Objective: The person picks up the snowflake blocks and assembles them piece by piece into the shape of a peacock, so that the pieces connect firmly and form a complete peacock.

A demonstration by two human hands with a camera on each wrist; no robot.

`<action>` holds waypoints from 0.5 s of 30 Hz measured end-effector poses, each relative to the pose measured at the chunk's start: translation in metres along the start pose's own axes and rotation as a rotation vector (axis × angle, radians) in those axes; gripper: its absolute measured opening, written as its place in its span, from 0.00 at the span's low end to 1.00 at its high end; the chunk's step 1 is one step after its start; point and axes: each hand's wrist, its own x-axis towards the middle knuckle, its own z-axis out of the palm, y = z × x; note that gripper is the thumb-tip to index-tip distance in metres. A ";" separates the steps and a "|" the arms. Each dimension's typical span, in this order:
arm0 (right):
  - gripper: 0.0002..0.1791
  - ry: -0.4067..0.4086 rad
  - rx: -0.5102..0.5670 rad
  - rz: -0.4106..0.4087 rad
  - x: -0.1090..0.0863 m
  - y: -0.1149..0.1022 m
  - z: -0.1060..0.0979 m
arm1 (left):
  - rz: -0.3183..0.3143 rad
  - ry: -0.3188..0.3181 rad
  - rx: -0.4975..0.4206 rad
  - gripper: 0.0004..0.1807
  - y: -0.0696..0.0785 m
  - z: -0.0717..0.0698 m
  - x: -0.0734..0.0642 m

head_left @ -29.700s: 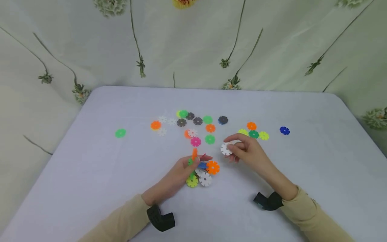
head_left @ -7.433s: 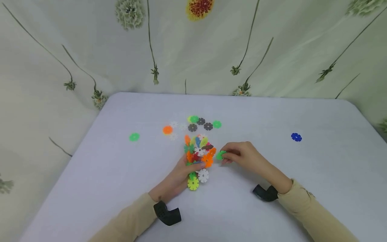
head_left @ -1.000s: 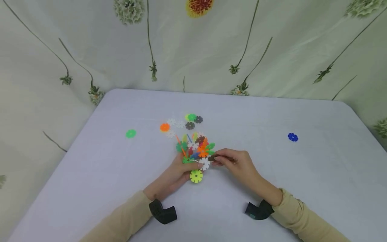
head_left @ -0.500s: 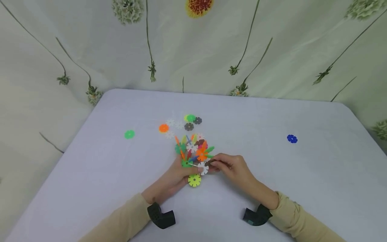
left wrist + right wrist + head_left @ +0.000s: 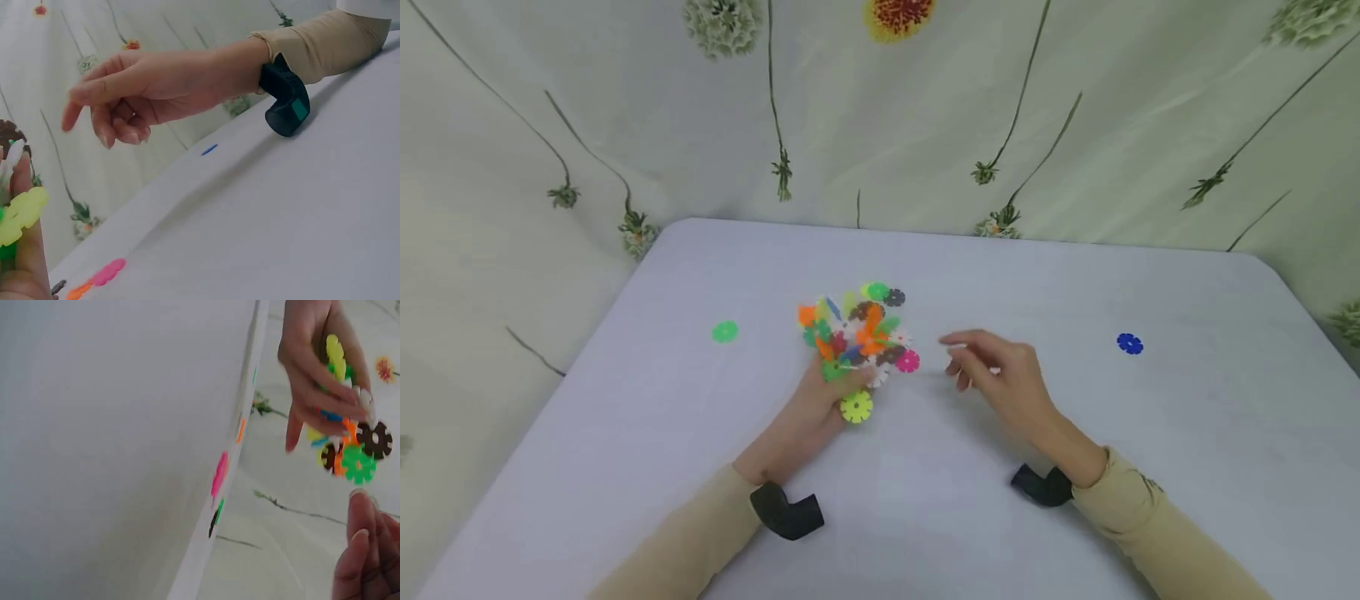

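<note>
Head view: at the near side of the smooth pale surface (image 5: 895,533) lie beige cloth sleeves (image 5: 673,533). The left hand (image 5: 808,404) keeps a firm grip on a cluster of notched, plastic-looking discs (image 5: 872,337), slotted together at many angles, above the surface's middle; the right hand (image 5: 1007,375), well apart, has its grip released. Flat round pieces lie farther back: a blue disc (image 5: 1129,343) toward the right edge, a green disc (image 5: 725,332) toward the left edge. Beyond the far edge hangs creased floral cloth (image 5: 917,117).

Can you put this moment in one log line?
left hand: grips multicoloured cluster of round notched plastic discs | right hand: empty, not touching cluster | white table: round blue notched plastic disc at right
</note>
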 end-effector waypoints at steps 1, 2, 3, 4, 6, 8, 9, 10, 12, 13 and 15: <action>0.09 0.008 -0.014 0.055 0.009 0.003 -0.001 | 0.019 0.028 -0.031 0.46 0.004 -0.003 0.001; 0.08 -0.009 -0.039 0.115 0.018 0.008 0.001 | 0.030 0.050 -0.057 0.45 0.006 -0.008 0.001; 0.08 -0.060 -0.077 0.181 0.026 0.012 0.004 | 0.034 0.073 -0.082 0.43 0.007 -0.011 0.001; 0.10 -0.128 -0.123 0.248 0.033 0.016 0.008 | 0.037 0.089 -0.098 0.42 0.006 -0.014 0.002; 0.14 -0.287 -0.241 0.339 0.045 0.021 0.018 | 0.041 0.091 -0.126 0.42 0.003 -0.017 0.004; 0.16 -0.406 -0.331 0.358 0.052 0.024 0.028 | 0.035 0.082 -0.144 0.40 -0.001 -0.017 0.006; 0.16 -0.444 -0.362 0.360 0.054 0.023 0.032 | 0.034 0.074 -0.139 0.41 -0.002 -0.016 0.007; 0.15 -0.467 -0.391 0.353 0.056 0.023 0.034 | 0.032 0.066 -0.136 0.41 -0.003 -0.015 0.007; 0.12 -0.483 -0.431 0.328 0.057 0.021 0.037 | 0.038 0.046 -0.133 0.41 -0.004 -0.014 0.007; 0.11 -0.486 -0.440 0.320 0.056 0.020 0.037 | 0.039 0.038 -0.134 0.41 -0.004 -0.013 0.007; 0.10 -0.490 -0.441 0.312 0.053 0.019 0.036 | 0.050 0.020 -0.136 0.42 -0.004 -0.013 0.007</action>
